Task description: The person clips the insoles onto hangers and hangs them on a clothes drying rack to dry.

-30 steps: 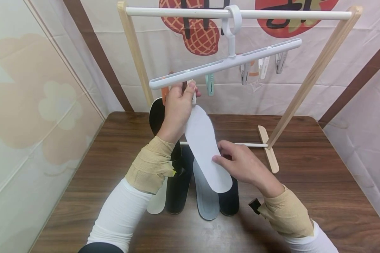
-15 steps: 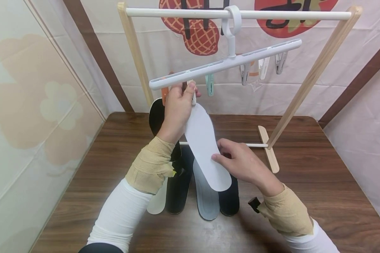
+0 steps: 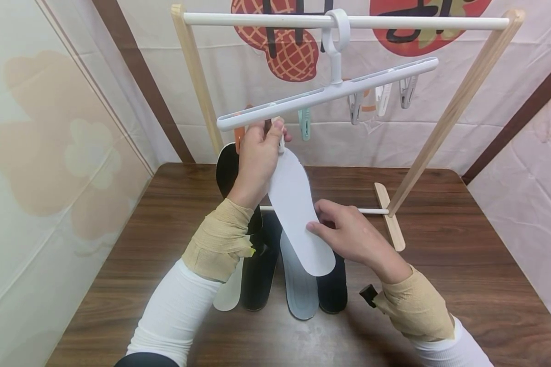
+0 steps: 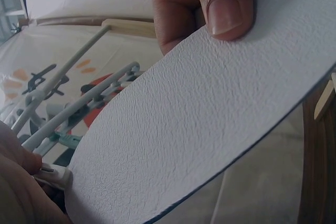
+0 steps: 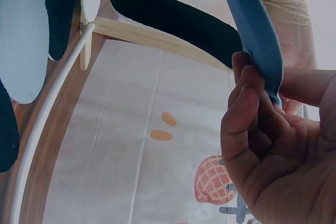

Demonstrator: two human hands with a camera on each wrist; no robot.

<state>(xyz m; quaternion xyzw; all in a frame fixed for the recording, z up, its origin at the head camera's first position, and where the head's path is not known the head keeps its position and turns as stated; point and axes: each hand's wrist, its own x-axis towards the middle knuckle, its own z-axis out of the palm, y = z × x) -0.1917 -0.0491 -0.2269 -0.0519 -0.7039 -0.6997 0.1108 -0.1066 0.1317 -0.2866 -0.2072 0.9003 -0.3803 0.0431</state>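
My left hand (image 3: 259, 153) pinches a white clip (image 3: 281, 140) under the low left end of the tilted white hanger (image 3: 335, 90). The clip is at the upper tip of a white insole (image 3: 298, 209); in the left wrist view the clip (image 4: 56, 176) meets the insole's end. My right hand (image 3: 353, 232) holds that insole by its side edge, thumb on the white face and fingers behind. In the right wrist view the insole (image 5: 257, 30) shows its bluish underside. A black insole (image 3: 227, 165) hangs beside my left hand, near an orange clip (image 3: 239, 138).
More insoles lie on the wooden table (image 3: 441, 306): a grey one (image 3: 300, 290), black ones (image 3: 332, 290) and a pale one (image 3: 229, 290). The hanger hooks over the white rod (image 3: 418, 22) of a wooden rack. A green clip (image 3: 305, 124) and several grey-white clips (image 3: 382, 99) hang from it.
The lower end of the white insole has shifted slightly up and left with the right hand's thumb. The left hand has stayed at the clip.
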